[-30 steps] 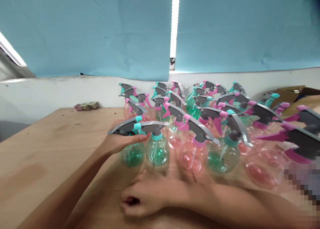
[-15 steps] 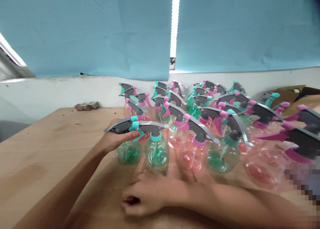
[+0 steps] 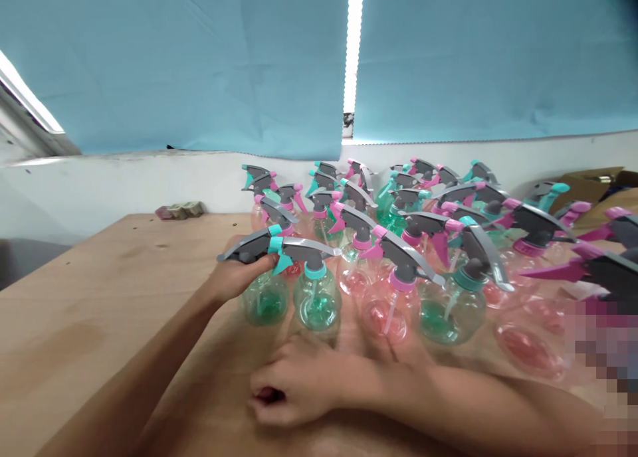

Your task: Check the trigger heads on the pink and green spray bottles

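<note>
My left hand (image 3: pixel 236 277) is wrapped round the neck of a spray bottle (image 3: pixel 268 303) with a clear green body, a dark grey head and a teal nozzle. The bottle stands upright on the table at the left end of the front row. Beside it is another green spray bottle (image 3: pixel 317 301), and its teal nozzle and trigger overlap my thumb in the view. My right hand (image 3: pixel 294 384) rests on the table in front of these bottles, its fingers curled into a loose fist. Nothing shows in the fist's dark opening.
Several pink and green spray bottles, such as a pink one (image 3: pixel 390 309), crowd the wooden table (image 3: pixel 100 297) to the right and behind. An egg-carton-like piece (image 3: pixel 179 210) lies at the back left. A cardboard box (image 3: pixel 588 184) is at the back right.
The view has shifted slightly, so the bottles and both hands appear a little further right. My left thumb now sits lower, partly behind the neighbouring bottle's teal nozzle. My right hand keeps its curled shape.
</note>
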`<state>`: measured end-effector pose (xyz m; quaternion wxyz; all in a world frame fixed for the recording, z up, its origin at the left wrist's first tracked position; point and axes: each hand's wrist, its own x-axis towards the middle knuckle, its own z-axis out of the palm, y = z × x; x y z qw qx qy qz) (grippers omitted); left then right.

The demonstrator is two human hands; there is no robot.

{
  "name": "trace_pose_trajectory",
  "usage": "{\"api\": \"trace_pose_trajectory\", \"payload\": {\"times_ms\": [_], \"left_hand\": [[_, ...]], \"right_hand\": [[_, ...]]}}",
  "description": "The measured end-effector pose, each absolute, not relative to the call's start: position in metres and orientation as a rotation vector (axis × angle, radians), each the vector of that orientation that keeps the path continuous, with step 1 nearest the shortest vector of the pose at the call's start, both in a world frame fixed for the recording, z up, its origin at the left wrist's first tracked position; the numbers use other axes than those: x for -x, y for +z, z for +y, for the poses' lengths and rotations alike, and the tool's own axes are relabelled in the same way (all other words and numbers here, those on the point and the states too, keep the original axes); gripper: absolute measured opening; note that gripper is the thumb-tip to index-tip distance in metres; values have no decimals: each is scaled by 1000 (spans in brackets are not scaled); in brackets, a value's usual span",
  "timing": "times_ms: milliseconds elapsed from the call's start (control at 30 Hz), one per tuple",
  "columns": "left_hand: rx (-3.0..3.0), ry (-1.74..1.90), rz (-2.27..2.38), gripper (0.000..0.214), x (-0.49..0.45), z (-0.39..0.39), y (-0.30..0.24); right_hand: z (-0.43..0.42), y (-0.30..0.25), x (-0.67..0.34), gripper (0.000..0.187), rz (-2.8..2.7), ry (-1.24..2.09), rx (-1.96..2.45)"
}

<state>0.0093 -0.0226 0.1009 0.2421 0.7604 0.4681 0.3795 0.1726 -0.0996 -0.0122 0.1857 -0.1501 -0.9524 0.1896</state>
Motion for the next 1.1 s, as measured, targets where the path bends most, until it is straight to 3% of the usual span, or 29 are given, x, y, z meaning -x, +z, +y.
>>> {"api": "trace_pose_trajectory", "payload": {"times_ms": [567, 1100], "left_hand": [[-2025, 1060, 1130, 25, -9, -21, 97], [-2032, 1133, 1229, 44, -26, -33, 112]], "right_hand": [[-100, -20, -170, 22, -2672, 573, 416], [-99, -23, -169, 24, -2647, 541, 417]]}}
